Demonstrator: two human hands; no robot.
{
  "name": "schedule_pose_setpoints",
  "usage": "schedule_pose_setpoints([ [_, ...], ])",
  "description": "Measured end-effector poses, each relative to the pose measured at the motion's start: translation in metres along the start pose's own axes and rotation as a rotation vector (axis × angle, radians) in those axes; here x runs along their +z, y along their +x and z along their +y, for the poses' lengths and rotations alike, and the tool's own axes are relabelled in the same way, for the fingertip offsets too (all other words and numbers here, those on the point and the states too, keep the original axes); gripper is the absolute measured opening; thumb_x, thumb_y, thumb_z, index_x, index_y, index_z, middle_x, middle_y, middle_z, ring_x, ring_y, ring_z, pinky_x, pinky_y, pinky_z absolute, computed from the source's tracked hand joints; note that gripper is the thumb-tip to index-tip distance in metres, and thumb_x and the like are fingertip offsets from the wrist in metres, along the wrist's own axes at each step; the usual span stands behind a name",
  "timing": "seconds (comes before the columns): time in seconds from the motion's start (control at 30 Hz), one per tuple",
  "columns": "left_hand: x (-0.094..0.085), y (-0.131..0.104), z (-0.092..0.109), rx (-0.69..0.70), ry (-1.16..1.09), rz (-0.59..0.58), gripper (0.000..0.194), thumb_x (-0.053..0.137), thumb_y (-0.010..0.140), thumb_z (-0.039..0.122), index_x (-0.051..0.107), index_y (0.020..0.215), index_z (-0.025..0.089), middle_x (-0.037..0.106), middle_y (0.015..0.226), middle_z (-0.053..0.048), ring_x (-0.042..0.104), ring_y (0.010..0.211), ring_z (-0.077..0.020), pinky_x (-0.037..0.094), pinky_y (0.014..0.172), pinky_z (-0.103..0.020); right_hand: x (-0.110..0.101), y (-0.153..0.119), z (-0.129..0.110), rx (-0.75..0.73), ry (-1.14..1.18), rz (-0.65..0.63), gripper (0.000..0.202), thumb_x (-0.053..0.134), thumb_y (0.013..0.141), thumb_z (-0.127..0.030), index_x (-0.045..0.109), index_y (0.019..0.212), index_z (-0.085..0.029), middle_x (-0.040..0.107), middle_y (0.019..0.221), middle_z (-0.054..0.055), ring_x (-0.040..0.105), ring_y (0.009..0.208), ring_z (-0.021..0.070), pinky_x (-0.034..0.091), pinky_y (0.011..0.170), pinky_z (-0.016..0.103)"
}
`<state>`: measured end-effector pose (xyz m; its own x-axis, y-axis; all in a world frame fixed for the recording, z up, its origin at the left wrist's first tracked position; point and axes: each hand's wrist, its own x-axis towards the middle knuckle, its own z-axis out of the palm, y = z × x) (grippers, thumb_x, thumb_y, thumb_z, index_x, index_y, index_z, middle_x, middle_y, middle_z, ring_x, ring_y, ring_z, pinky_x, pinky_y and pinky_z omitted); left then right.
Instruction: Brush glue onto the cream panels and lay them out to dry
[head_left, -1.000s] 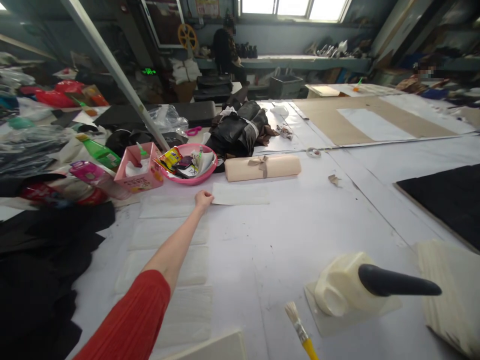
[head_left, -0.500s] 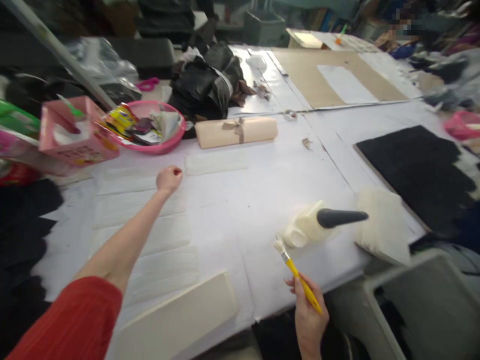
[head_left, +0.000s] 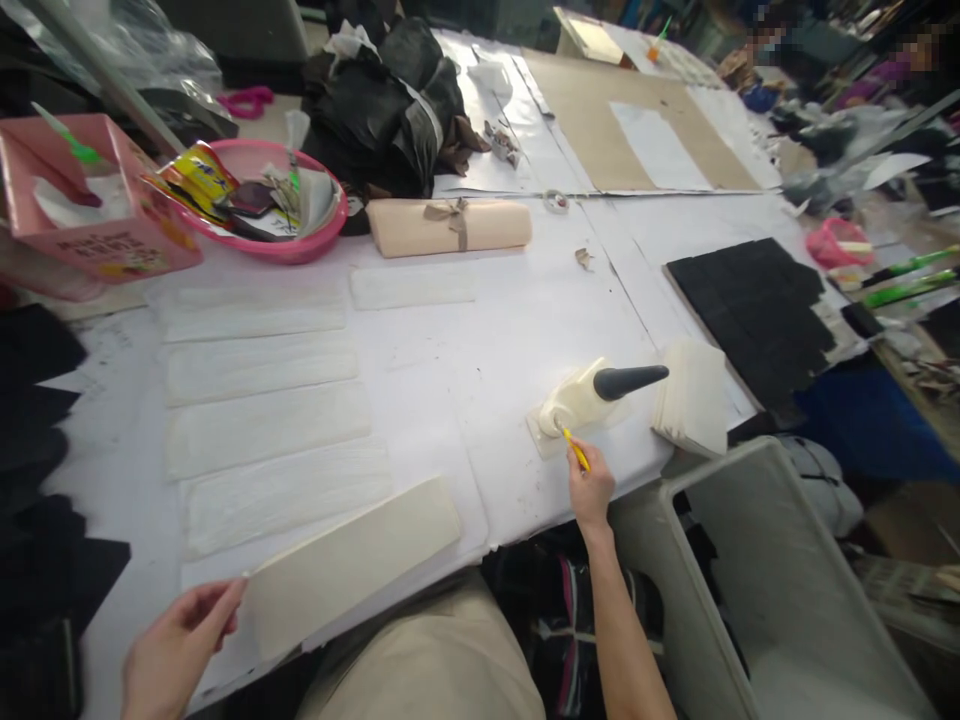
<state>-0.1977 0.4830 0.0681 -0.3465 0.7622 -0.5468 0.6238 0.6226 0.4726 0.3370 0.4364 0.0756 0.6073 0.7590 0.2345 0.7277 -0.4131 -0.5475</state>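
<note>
My right hand [head_left: 591,488] grips a yellow-handled brush [head_left: 576,452]. The bristles are at the round mouth of a cream-coloured plastic container [head_left: 576,392], which has a dark cone-shaped nozzle pointing right. At the table's near edge lies a long cream strip [head_left: 360,560], perhaps a stack. My left hand [head_left: 191,630] pinches its left corner between thumb and fingers. Beyond it, several whitish strips [head_left: 274,430] lie flat in a column, their surfaces streaked. Another pale strip [head_left: 412,288] lies apart, farther back.
A stack of cream pieces [head_left: 694,395] and a black sheet pile [head_left: 750,310] lie right. A grey bin [head_left: 780,560] stands by the near edge. Behind are a beige roll [head_left: 450,230], a pink basin [head_left: 330,220], a pink box [head_left: 97,200] and black material [head_left: 375,110].
My left hand has come back from the far strips to the cream strip's corner. My right hand has carried the brush up to the container's mouth. The view has shifted.
</note>
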Motion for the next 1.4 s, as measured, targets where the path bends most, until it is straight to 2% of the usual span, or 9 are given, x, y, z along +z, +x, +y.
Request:
schedule_pose_setpoints([
  [0.13, 0.009, -0.029, -0.034, -0.131, -0.109, -0.054, 0.066, 0.066, 0.049, 0.075, 0.065, 0.081, 0.017, 0.06, 0.052, 0.0, 0.056, 0.049, -0.0202, 0.045, 0.049, -0.032, 0.001, 0.005, 0.004, -0.079, -0.043, -0.061, 0.035, 0.043, 0.097, -0.04, 0.068, 0.106, -0.018, 0.071, 0.1, 0.01, 0.066, 0.091, 0.022, 0.049, 0.079, 0.031],
  [0.37, 0.025, -0.03, -0.039, -0.097, -0.213, -0.118, 0.064, 0.072, 0.042, 0.07, 0.064, 0.075, 0.017, 0.064, 0.055, -0.002, 0.06, 0.051, -0.022, 0.048, 0.05, -0.033, -0.022, -0.012, -0.008, -0.152, -0.165, -0.155, 0.034, 0.041, 0.098, -0.037, 0.069, 0.108, -0.021, 0.07, 0.099, 0.009, 0.066, 0.085, 0.0208, 0.047, 0.071, 0.029],
  [0.5, 0.031, -0.02, -0.049, -0.059, -0.235, -0.131, 0.059, 0.074, 0.045, 0.065, 0.064, 0.076, 0.016, 0.065, 0.055, -0.003, 0.061, 0.05, -0.0213, 0.05, 0.05, -0.033, -0.034, -0.031, -0.023, -0.087, -0.009, -0.044, 0.033, 0.047, 0.095, -0.041, 0.07, 0.104, -0.02, 0.071, 0.099, 0.01, 0.066, 0.09, 0.0222, 0.05, 0.08, 0.033],
  [0.6, 0.036, -0.017, -0.055, -0.044, -0.299, -0.092, 0.056, 0.075, 0.047, 0.061, 0.062, 0.077, 0.016, 0.063, 0.053, -0.002, 0.06, 0.047, -0.0199, 0.05, 0.047, -0.032, -0.034, -0.049, -0.046, 0.119, 0.302, 0.078, 0.034, 0.058, 0.088, -0.047, 0.068, 0.103, -0.018, 0.07, 0.093, 0.008, 0.069, 0.082, 0.0209, 0.054, 0.074, 0.033],
  [0.73, 0.041, -0.019, -0.058, -0.022, -0.418, -0.068, 0.047, 0.075, 0.05, 0.054, 0.061, 0.074, 0.016, 0.062, 0.052, -0.001, 0.06, 0.045, -0.0182, 0.051, 0.047, -0.03, -0.021, -0.088, -0.093, 0.381, 0.7, 0.063, 0.04, 0.069, 0.079, -0.046, 0.065, 0.106, -0.016, 0.07, 0.081, 0.004, 0.071, 0.07, 0.018, 0.055, 0.059, 0.027],
  [0.83, 0.042, -0.018, -0.06, 0.006, -0.457, -0.059, 0.041, 0.072, 0.054, 0.052, 0.061, 0.073, 0.017, 0.063, 0.054, -0.001, 0.062, 0.047, -0.0181, 0.053, 0.049, -0.03, -0.002, -0.129, -0.132, 0.463, 0.839, -0.136, 0.039, 0.071, 0.078, -0.044, 0.065, 0.104, -0.016, 0.071, 0.078, 0.003, 0.071, 0.068, 0.0169, 0.054, 0.056, 0.024],
  [1.13, 0.03, -0.02, -0.055, 0.051, -0.497, -0.145, 0.028, 0.068, 0.061, 0.042, 0.059, 0.07, 0.017, 0.058, 0.047, 0.002, 0.053, 0.04, -0.0119, 0.042, 0.039, -0.022, 0.068, -0.23, -0.21, 0.389, 0.915, -0.678, 0.032, 0.069, 0.079, -0.046, 0.067, 0.097, -0.019, 0.071, 0.076, 0.002, 0.071, 0.065, 0.0193, 0.056, 0.054, 0.028],
  [1.27, 0.027, -0.018, -0.055, 0.03, -0.552, -0.201, 0.027, 0.069, 0.06, 0.038, 0.059, 0.071, 0.015, 0.058, 0.048, 0.002, 0.053, 0.04, -0.0112, 0.043, 0.04, -0.021, 0.083, -0.237, -0.213, 0.326, 0.856, -0.729, 0.035, 0.067, 0.079, -0.049, 0.068, 0.097, -0.02, 0.071, 0.078, 0.003, 0.07, 0.065, 0.0201, 0.056, 0.055, 0.03],
  [1.4, 0.026, -0.018, -0.054, 0.033, -0.582, -0.225, 0.026, 0.07, 0.061, 0.036, 0.06, 0.071, 0.014, 0.06, 0.05, 0.0, 0.057, 0.044, -0.0123, 0.047, 0.042, -0.022, 0.07, -0.217, -0.178, 0.34, 0.701, -0.466, 0.042, 0.064, 0.079, -0.052, 0.066, 0.101, -0.017, 0.07, 0.079, 0.005, 0.07, 0.068, 0.021, 0.055, 0.058, 0.031],
])
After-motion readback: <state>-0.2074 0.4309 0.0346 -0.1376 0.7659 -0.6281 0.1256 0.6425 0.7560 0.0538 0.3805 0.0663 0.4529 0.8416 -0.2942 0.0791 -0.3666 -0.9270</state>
